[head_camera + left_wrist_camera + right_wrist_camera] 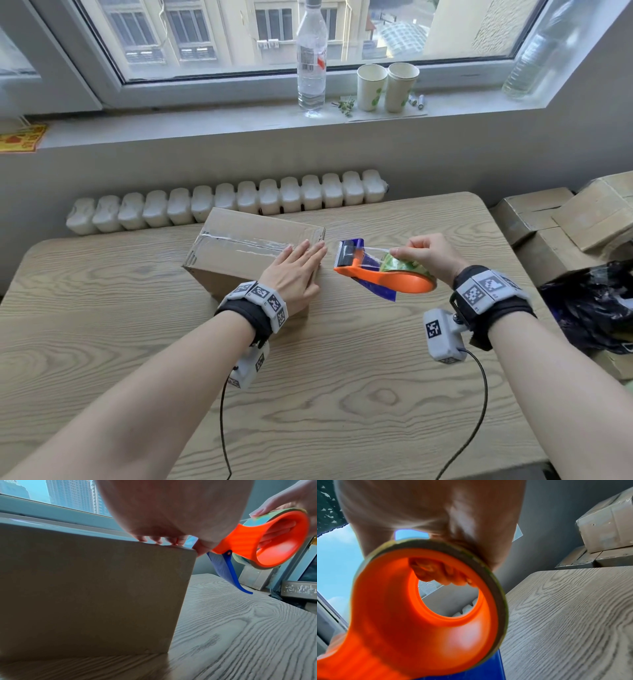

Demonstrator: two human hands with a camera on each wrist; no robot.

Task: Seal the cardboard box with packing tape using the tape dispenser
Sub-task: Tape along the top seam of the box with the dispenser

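Note:
A brown cardboard box (239, 246) (85, 588) lies on the wooden table (342, 394), with a strip of clear tape (246, 242) running along its top seam. My left hand (294, 270) lies flat on the box's right end, fingers straight, fingertips at the right edge. Just right of the box, off the table, my right hand (428, 257) grips the orange and blue tape dispenser (383, 274) (267, 539) (419, 615), fingers curled through its ring and thumb on the tape roll. The dispenser's blade end points at the box, a small gap apart.
A white radiator (226, 202) runs behind the table. The windowsill holds a clear bottle (311, 58) and two paper cups (387, 87). Stacked cardboard boxes (561, 219) and a dark plastic bag (592, 305) stand at the table's right edge.

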